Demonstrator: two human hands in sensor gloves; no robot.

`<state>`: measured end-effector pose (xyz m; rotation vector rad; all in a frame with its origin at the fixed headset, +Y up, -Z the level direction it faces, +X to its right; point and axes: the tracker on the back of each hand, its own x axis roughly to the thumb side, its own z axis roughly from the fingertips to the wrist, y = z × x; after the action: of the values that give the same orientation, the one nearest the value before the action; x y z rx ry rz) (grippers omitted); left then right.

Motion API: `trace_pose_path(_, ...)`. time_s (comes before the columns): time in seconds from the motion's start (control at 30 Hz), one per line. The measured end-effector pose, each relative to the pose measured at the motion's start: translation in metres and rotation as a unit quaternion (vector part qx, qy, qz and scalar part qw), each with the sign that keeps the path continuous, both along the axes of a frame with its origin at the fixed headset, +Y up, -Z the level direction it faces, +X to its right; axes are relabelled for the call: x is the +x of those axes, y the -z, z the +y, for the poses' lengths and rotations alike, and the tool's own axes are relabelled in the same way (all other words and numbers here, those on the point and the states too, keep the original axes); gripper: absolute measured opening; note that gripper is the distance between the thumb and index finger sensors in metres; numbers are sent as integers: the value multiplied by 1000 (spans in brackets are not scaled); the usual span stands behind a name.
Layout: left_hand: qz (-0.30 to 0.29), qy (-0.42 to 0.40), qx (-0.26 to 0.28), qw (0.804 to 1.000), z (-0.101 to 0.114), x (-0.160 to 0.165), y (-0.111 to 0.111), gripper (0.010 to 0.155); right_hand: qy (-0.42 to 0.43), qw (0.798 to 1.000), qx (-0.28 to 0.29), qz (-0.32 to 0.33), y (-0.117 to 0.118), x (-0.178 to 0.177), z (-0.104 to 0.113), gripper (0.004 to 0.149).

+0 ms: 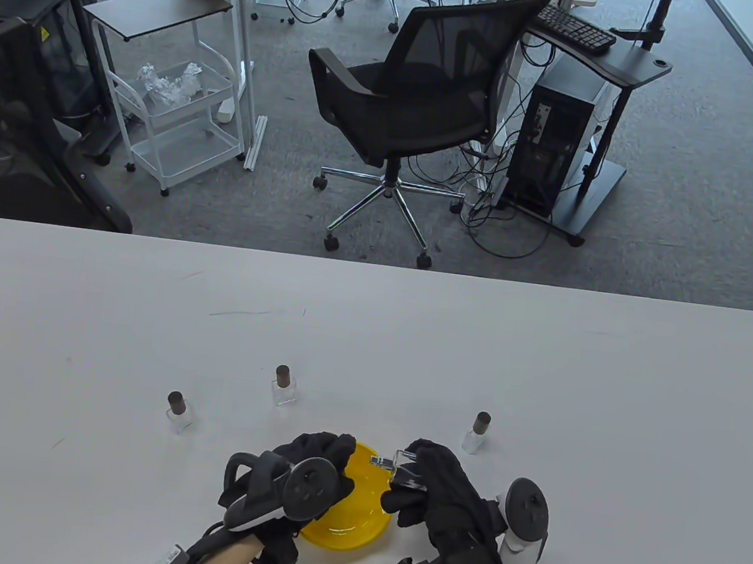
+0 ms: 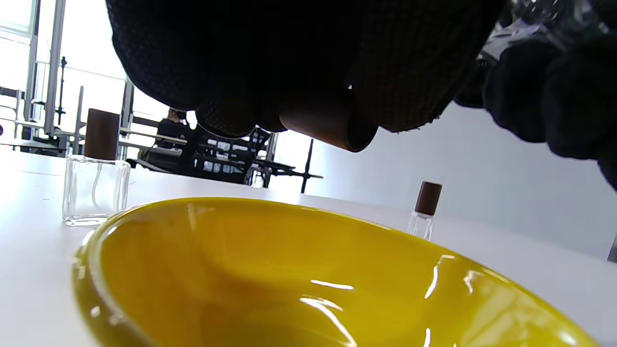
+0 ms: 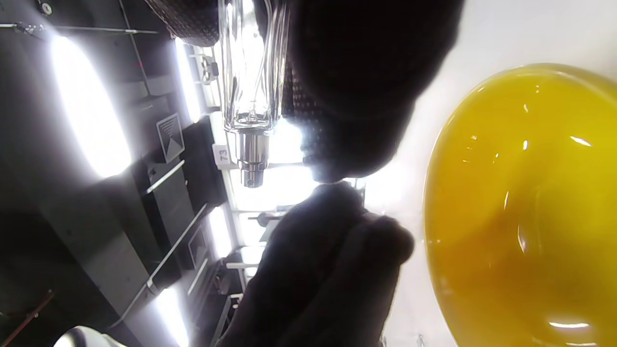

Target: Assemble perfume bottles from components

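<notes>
My right hand (image 1: 425, 481) grips a clear glass perfume bottle (image 1: 404, 470) on its side above the yellow bowl (image 1: 347, 537), its silver spray nozzle (image 1: 383, 462) pointing left. The bottle (image 3: 250, 67) and nozzle (image 3: 252, 164) also show in the right wrist view. My left hand (image 1: 323, 456) holds a brown cylindrical cap (image 2: 328, 123) in its fingers over the bowl (image 2: 241, 270), just left of the nozzle. Three capped bottles stand on the table: one at the left (image 1: 178, 412), one in the middle (image 1: 283, 387), one at the right (image 1: 478, 433).
The white table (image 1: 370, 335) stretches far behind the bowl. An office chair (image 1: 410, 109) and a computer stand (image 1: 570, 134) are beyond the far edge.
</notes>
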<state>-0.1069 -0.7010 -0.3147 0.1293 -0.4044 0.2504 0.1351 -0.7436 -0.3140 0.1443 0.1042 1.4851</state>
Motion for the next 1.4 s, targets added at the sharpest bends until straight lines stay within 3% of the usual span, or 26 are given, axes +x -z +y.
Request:
trace_pose_path(0.2,5,-117,-10,993,-9,-13,-6,59,-8,1000,-6,10,-1,-5,-4,50)
trace_pose_path(0.37,-4,-259,-41,965,-19,-26,-5,57,-7,1000,-14,25,-1,-11,-8,50)
trace_pose_path(0.53,7,-322,-63,944,-21,-36,-7,55,-2,999,-23,48,-1,-19,-12,50)
trace_pose_path(0.83,-5,-461,-166,872,-35,-41,-3,49,-9,997,-16,70,-4,-29,-14,50)
trace_pose_path(0.97,-28,-488,-187,852,-37,-38,-2,51,-4,997,-13,75,-4,-31,-14,50)
trace_pose_path(1.4,2,-463,-128,877,-32,-37,-11,47,-33,997,7,75,-9,-41,-13,56)
